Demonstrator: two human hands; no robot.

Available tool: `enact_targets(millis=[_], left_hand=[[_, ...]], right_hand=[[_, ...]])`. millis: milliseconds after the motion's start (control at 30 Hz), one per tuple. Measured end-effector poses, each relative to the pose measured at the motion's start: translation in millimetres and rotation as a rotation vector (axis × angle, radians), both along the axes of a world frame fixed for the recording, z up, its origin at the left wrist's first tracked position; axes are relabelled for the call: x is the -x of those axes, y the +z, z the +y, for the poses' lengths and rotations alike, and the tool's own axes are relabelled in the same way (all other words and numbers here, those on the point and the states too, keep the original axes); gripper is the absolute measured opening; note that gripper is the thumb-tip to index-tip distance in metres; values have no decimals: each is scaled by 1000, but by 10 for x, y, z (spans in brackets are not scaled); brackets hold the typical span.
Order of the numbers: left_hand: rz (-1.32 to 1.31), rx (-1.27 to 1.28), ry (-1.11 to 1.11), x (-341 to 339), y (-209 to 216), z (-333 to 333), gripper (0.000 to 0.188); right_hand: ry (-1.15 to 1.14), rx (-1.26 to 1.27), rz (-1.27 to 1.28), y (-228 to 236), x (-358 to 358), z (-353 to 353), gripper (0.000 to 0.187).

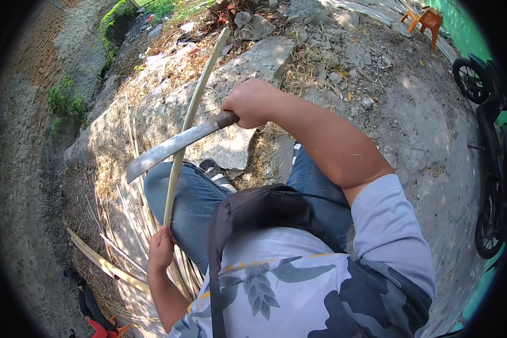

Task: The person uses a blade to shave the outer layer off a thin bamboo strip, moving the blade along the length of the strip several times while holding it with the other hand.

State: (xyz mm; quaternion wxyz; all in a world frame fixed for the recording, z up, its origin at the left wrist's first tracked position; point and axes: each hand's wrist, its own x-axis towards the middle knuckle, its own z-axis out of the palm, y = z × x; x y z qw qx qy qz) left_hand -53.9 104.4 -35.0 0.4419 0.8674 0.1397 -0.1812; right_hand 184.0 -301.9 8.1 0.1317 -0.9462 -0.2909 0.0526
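Observation:
My right hand (pixel 249 103) is closed round the dark handle of a machete (pixel 172 147), whose broad grey blade reaches down to the left. The blade crosses a long pale strip of split bamboo (pixel 192 107), lying over its middle. Near its lower end the strip is gripped by my left hand (pixel 161 248), beside my left knee. From there it slants up and away toward the rubble. Whether the edge bites into the strip cannot be told from this view.
Several pale split strips (pixel 130 211) lie on the ground at my left, beside a thicker piece (pixel 104 263). A concrete slab (pixel 265 59) lies ahead. A rough wall (pixel 25 186) runs along the left. Orange plastic chairs (pixel 431 20) and a motorcycle (pixel 487 152) stand at the right.

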Motion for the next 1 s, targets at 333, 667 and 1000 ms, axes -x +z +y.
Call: enact_targets(millis=[333, 667, 1000], left_hand=[[-144, -134, -85, 13, -17, -84, 62], [-14, -42, -16, -26, -31, 31, 61], [-85, -50, -45, 25, -101, 72, 61]], right_hand=[[-507, -231, 99, -293, -550, -1025, 21], [-147, -24, -43, -43, -209, -397, 22], [-20, 0, -117, 78, -142, -343, 18]])
